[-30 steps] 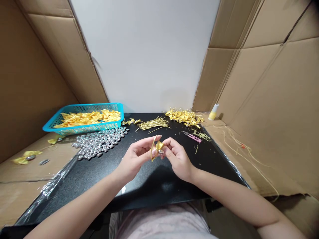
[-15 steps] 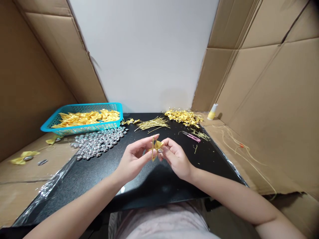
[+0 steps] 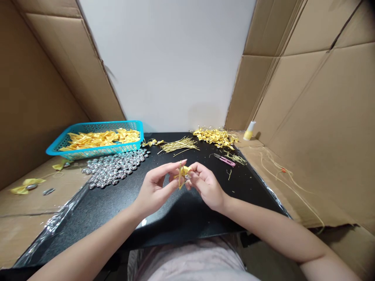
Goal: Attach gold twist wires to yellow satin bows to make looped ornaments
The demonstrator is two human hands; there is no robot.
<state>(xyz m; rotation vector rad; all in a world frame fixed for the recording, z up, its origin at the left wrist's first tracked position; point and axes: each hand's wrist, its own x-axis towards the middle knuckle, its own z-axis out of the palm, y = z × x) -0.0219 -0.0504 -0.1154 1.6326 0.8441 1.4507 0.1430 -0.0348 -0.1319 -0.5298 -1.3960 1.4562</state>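
Note:
Above the black table, both hands hold one small yellow ribbon bow (image 3: 185, 171) with a shiny silver bead (image 3: 187, 176) at its middle. My left hand (image 3: 159, 184) pinches the bow's left side between thumb and fingers, and a thin gold tie (image 3: 180, 173) stands upright there. My right hand (image 3: 206, 186) grips the bow's right side with thumb and fingertips close to the bead. Part of the bow is hidden behind the fingers.
Yellow bows fill a turquoise basket (image 3: 49, 150) at the left, with silver beads (image 3: 109, 171) before it. Gold ties (image 3: 178, 145) and a pile of beaded bows (image 3: 215, 136) lie behind my hands. Pink thread snips (image 3: 225, 159) and a thread cone (image 3: 249, 130) are at the right.
The bow has turned slightly in my fingers, and the right fingertips have shifted closer around the bead. Both hands stay in nearly the same place.

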